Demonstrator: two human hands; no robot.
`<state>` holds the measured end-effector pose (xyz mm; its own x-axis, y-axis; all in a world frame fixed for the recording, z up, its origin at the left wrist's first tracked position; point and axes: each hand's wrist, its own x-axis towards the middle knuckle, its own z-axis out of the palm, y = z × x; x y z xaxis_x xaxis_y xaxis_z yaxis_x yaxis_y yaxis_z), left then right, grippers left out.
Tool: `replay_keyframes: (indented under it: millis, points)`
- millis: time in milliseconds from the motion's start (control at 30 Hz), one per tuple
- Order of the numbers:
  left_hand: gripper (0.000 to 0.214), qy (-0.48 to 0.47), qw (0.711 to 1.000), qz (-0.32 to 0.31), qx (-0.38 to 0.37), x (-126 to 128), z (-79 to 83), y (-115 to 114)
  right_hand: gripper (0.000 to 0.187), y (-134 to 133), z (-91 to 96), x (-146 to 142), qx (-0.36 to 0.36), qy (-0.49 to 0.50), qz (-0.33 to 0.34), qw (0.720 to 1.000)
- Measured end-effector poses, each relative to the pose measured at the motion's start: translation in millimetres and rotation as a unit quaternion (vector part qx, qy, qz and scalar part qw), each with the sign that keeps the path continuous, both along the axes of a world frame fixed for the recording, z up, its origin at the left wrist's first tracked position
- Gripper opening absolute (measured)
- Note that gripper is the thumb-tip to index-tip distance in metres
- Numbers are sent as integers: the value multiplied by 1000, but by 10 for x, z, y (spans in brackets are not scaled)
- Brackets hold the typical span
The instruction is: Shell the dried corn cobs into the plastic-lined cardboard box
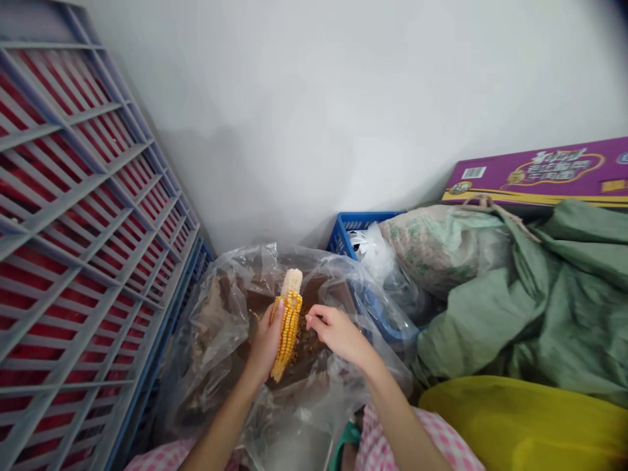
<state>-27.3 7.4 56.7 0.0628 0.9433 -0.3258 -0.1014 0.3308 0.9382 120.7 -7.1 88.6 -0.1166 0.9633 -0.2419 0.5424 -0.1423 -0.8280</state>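
Note:
An ear of corn (288, 327) is gripped in my left hand (265, 341), tilted with its tip up. Yellow kernels cover most of it, while the upper end is bare pale cob. Just right of the ear, my right hand (338, 332) has its fingers curled together, apart from the corn; whether anything is pinched in them I cannot make out. Below both hands lies a clear plastic bag (230, 268), spread over what looks like a cardboard box. Loose kernels (309, 340) are scattered at its bottom.
Stacked plastic crates (105, 173) with red contents rise on the left. A blue basket (338, 234) holding plastic bags stands at the right, beside green cloth (500, 307), a purple box (530, 173) and a yellow item (520, 422). A white wall (294, 118) closes off the back.

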Motion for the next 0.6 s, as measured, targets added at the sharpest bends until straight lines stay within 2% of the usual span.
replay_keyframes:
  millis: [133,333,467,600]
  points:
    - [57,-19,998,-4,-53,20,35,-35,23,1,-47,-20,23,12,4,1000]
    - [55,-51,997,12,-52,11,-16,-37,24,-108,-204,-296,62,27,-83,994]
    - [53,-55,996,71,-24,72,-84,-51,27,-185,-346,-533,78,-41,-161,983]
    - [54,-62,993,102,-22,91,-110,-52,26,-175,-445,-644,82,-87,-171,978]
